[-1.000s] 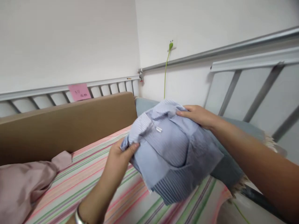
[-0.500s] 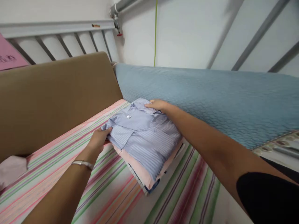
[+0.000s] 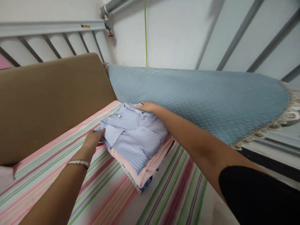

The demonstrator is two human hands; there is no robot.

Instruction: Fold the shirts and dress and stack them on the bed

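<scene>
Shirt (image 3: 138, 137): one striped button-up, collar (image 3: 112, 133) aiming upper left, long axis slanting lower right.
Left hand (image 3: 93, 138), right hand (image 3: 148, 107): two, both pinching edges.

Soft, slightly dim indoor light. The wall (image 3: 173, 37) at top centre is pale, with a faint shadow toward its right. The sleeve (image 3: 257, 197), lower right, is detailless black. Wide-angle distortion stretches the edges.

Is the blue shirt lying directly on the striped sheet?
No, the blue shirt lies on a pink garment that shows beneath it.
</scene>
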